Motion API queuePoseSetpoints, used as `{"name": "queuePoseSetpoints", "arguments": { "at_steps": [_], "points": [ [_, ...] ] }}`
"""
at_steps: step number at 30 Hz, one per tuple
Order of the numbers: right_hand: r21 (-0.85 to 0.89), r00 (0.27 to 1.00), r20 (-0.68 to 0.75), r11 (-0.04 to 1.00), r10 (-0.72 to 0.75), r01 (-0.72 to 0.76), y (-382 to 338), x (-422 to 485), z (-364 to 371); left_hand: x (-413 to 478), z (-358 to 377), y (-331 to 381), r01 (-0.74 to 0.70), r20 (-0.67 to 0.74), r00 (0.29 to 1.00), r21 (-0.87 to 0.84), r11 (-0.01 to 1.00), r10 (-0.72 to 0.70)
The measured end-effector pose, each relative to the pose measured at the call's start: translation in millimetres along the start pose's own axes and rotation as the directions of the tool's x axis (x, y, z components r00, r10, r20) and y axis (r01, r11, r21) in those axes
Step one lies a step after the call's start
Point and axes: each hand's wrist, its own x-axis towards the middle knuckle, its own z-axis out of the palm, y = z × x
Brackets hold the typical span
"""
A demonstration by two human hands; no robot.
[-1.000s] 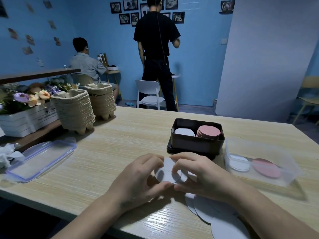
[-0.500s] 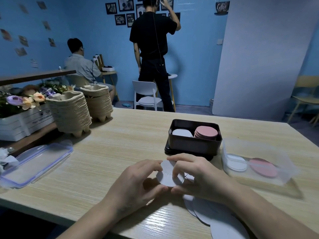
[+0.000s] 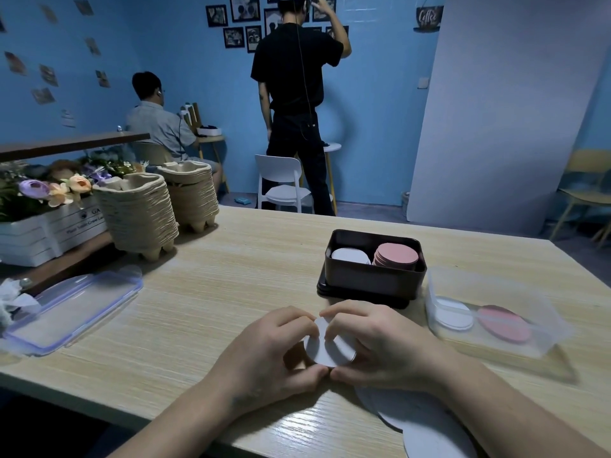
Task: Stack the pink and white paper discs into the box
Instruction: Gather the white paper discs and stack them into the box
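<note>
Head view: left hand (image 3: 274,355) and right hand (image 3: 380,348) pinched white paper discs (image 3: 327,350) at lower centre, probably squaring edges before loading dark box (image 3: 370,282) just above.

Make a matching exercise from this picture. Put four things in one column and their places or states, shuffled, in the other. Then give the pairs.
Column A
1. tall pink stack
2. left hand and right hand
3. clear lid
4. pulp trays

Column B
a. standing beside the flowers, far left
b. pinching a white disc between them
c. inside the dark box, right half
d. lying flat on the table, near left

Pairs: 1-c, 2-b, 3-d, 4-a
</note>
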Motion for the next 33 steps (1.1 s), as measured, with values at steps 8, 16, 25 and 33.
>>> {"name": "queuePoseSetpoints", "arguments": {
  "at_steps": [8,16,25,33],
  "points": [
    [0.003,0.997,-0.007,0.997,0.071,-0.071,-0.7,-0.6,-14.1,2.3,-3.1,-2.6,0.042,0.063,0.997,-0.049,0.998,-0.039],
    [-0.058,0.972,-0.129,0.977,0.195,-0.204,7.3,-28.4,-33.6,31.5,4.1,-1.9,0.131,0.087,0.988,-0.020,0.991,-0.129],
    [-0.045,0.938,-0.135,0.944,0.319,-0.327,17.6,-46.9,-17.6,53.4,34.0,-3.4,0.104,0.128,0.985,0.089,0.991,-0.115],
    [-0.005,0.931,-0.111,0.937,0.347,-0.350,19.6,-47.7,-16.8,55.6,33.8,-7.9,0.173,0.119,0.978,-0.010,0.985,-0.171]
  ]
}}
